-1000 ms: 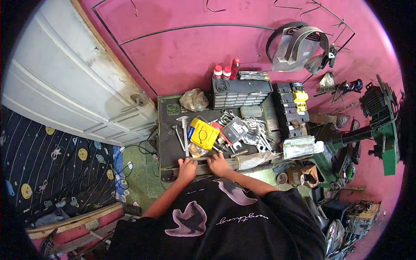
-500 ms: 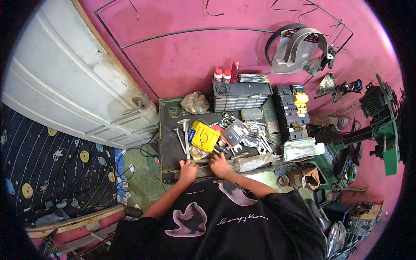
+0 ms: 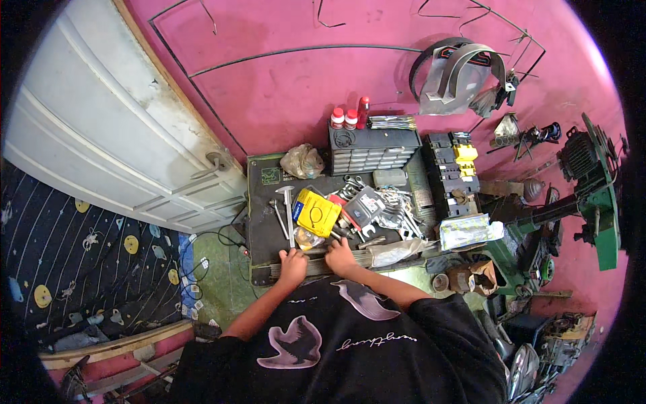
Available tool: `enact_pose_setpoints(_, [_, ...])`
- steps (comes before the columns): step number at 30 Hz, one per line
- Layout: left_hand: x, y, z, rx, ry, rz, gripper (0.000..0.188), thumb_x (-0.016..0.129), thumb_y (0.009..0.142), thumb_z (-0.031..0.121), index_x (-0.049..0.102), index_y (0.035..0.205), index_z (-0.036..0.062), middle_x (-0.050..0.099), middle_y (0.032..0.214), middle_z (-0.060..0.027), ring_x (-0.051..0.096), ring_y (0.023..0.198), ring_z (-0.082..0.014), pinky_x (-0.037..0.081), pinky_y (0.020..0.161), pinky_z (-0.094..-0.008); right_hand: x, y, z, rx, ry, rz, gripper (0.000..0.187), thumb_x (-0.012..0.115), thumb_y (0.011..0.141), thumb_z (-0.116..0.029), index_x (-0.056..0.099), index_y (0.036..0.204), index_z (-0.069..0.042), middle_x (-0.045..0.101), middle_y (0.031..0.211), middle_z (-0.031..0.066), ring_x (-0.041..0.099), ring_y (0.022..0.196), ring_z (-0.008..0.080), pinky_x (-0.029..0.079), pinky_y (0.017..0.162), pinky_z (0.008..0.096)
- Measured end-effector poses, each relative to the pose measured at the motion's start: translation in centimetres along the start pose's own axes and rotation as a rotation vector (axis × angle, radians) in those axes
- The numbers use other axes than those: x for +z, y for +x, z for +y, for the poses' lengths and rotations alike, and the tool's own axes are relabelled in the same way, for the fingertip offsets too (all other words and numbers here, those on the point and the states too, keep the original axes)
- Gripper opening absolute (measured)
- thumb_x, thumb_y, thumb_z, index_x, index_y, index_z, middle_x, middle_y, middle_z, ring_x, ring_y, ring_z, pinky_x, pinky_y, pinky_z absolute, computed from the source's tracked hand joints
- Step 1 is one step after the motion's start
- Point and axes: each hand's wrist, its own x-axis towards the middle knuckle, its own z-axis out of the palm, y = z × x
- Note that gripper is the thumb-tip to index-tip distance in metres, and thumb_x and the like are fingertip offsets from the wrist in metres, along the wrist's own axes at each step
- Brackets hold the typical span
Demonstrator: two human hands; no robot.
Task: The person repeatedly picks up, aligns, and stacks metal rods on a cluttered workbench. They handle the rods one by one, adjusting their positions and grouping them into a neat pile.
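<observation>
Fingers of the left hand (image 3: 293,266) and right hand (image 3: 341,256) are partly curled at the desk's near edge (image 3: 261,232); whether anything is gripped cannot be told. Vernier caliper (image 3: 289,214) is laid just beyond the left hand, beside a yellow packet (image 3: 317,210).

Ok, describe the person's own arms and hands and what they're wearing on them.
The left hand and right hand are ungloved, and the forearms are bare. The black T-shirt has short, black sleeves, pale bird-shaped prints and white script lettering. Rings would be too small to tell.
</observation>
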Motion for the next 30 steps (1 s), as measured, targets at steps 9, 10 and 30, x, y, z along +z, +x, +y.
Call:
enact_pose_setpoints(9, [0.0, -0.4, 0.2, 0.000, -0.017, 0.083, 0.016, 0.060, 0.078, 0.012, 0.074, 0.087, 0.0123, 0.068, 0.087, -0.0012, 0.056, 0.095, -0.0219, 0.032, 0.083, -0.0485, 1.5, 0.4, 0.3, -0.040, -0.020, 0.122, 0.019, 0.057, 0.085, -0.020, 0.073, 0.084, -0.011, 0.067, 0.088, 0.0037, 0.056, 0.102, 0.0218, 0.035, 0.100, 0.0555])
enact_pose_setpoints(10, [-0.2, -0.4, 0.0, -0.009, -0.027, 0.090, 0.016, 0.060, 0.078, 0.012, 0.074, 0.086, 0.0128, 0.068, 0.084, -0.0012, 0.056, 0.095, -0.0218, 0.032, 0.083, -0.0482, 1.7, 0.3, 0.4, -0.052, -0.030, 0.172, 0.019, 0.057, 0.085, -0.020, 0.073, 0.086, -0.010, 0.067, 0.086, 0.0036, 0.057, 0.101, 0.0218, 0.035, 0.100, 0.0562])
enact_pose_setpoints(30, [-7.8, -1.3, -4.3, -0.311, -0.720, 0.377, 0.020, 0.077, 0.074, 0.008, 0.077, 0.093, 0.0058, 0.067, 0.080, -0.0111, 0.064, 0.079, -0.0258, 0.048, 0.071, -0.0363, -19.4, 0.6, 3.9, -0.040, 1.425, 0.407, 0.085, 0.080, 0.078, -0.014, 0.038, 0.151, -0.009, 0.061, 0.114, 0.0080, 0.057, 0.095, 0.0181, 0.048, 0.090, 0.0313])
